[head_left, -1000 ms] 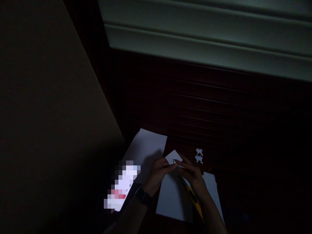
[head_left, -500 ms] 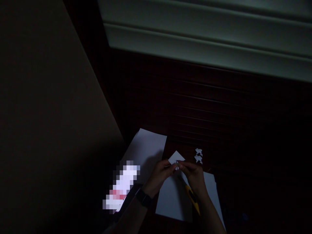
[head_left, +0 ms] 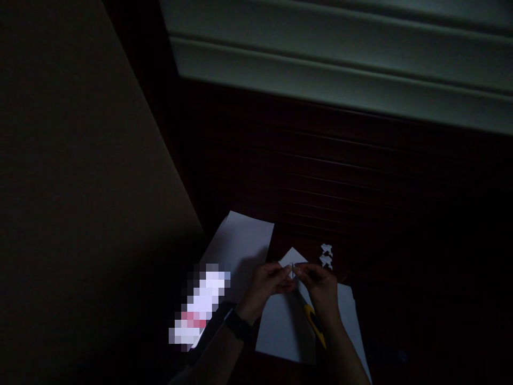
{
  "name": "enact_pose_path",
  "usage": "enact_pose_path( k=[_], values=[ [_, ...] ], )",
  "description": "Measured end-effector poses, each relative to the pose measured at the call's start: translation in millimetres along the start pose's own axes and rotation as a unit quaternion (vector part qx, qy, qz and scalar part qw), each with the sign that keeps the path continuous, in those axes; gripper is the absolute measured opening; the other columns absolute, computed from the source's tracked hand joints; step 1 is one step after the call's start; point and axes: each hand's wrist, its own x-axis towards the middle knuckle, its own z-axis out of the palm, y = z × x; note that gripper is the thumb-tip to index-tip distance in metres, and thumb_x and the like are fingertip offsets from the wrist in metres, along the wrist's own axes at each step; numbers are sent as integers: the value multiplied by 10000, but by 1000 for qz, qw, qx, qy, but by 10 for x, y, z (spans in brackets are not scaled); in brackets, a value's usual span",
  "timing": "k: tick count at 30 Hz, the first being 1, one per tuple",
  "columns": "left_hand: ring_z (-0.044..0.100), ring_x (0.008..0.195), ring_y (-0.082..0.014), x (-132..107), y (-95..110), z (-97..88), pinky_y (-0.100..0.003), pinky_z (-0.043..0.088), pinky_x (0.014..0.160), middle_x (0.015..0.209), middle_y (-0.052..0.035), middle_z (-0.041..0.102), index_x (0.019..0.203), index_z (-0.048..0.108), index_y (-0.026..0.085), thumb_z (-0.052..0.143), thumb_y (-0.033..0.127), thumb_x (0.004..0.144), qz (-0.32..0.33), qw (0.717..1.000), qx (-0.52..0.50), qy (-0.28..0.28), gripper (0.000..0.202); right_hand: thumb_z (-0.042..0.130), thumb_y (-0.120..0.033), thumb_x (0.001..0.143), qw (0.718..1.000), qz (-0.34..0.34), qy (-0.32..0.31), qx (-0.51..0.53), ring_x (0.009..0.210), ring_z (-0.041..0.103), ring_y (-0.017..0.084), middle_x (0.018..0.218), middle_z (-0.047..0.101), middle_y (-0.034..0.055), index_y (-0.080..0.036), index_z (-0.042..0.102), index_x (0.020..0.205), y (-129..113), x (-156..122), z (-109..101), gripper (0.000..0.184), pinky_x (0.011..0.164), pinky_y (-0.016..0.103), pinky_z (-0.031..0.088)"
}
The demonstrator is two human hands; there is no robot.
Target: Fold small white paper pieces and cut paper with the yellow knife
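Observation:
Between both hands, a small folded piece of white paper [head_left: 293, 256] is held above a larger white sheet, its pointed corner facing away from me. My left hand [head_left: 267, 283], with a dark watch on the wrist, pinches its left side. Thumb and fingers of my right hand [head_left: 321, 286] are closed on its right side, close to the left fingertips. A yellow utility knife [head_left: 313, 322] lies on the white sheet [head_left: 282, 331] beneath, partly covered by my right hand and forearm.
Two small folded paper shapes [head_left: 326, 256] lie beyond my right hand. Another white sheet [head_left: 242, 240] lies at the left, near a bright pixelated screen [head_left: 204, 305]. More paper [head_left: 350, 310] shows beside my right forearm. A wall [head_left: 120, 187] rises at left; the room is dim.
Both hands have shifted very slightly to the right with the folded paper. The fingertips have moved a little on its middle; the sheets and paper shapes stay put.

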Motion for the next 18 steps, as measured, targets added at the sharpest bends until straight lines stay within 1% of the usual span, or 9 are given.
enact_pose_path(
  k=[3, 6, 10, 15, 18],
  values=[
    [655, 747, -207, 1, -1, 12, -345, 524, 719, 804, -107, 678, 803, 663, 95, 689, 376, 715, 3, 1000, -4, -8, 296, 716, -311, 676, 1000, 0, 19, 17, 751, 653, 220, 791, 716, 58, -177, 695, 789, 12, 1, 2, 177, 695, 338, 499],
    [654, 743, -205, 5, -5, 9, -339, 521, 725, 805, -109, 679, 780, 665, 93, 694, 377, 708, 8, 1000, -3, -15, 294, 705, -327, 681, 1000, 0, 18, -3, 764, 658, 232, 799, 720, 66, -179, 706, 785, 27, 5, -11, 181, 723, 359, 497],
    [654, 733, -203, 7, -7, -1, -333, 521, 712, 788, -105, 680, 766, 669, 94, 691, 377, 711, 8, 1000, 3, -9, 289, 706, -327, 676, 999, 4, 18, -27, 782, 659, 244, 802, 724, 63, -194, 724, 769, 53, 10, -28, 163, 751, 379, 488],
    [653, 730, -198, 2, -6, -1, -334, 518, 723, 799, -98, 685, 754, 678, 104, 701, 383, 696, 7, 1000, -2, -12, 286, 722, -321, 660, 1000, -4, 10, -15, 749, 652, 231, 786, 718, 61, -191, 729, 765, 107, 11, -11, 167, 722, 365, 489],
    [650, 730, -196, 0, -6, 4, -332, 515, 728, 795, -89, 682, 734, 677, 107, 715, 376, 681, 10, 1000, -8, -11, 277, 725, -321, 659, 999, -21, 23, -1, 752, 643, 221, 780, 708, 60, -185, 725, 758, 159, 7, 27, 167, 719, 355, 486]
  ],
)
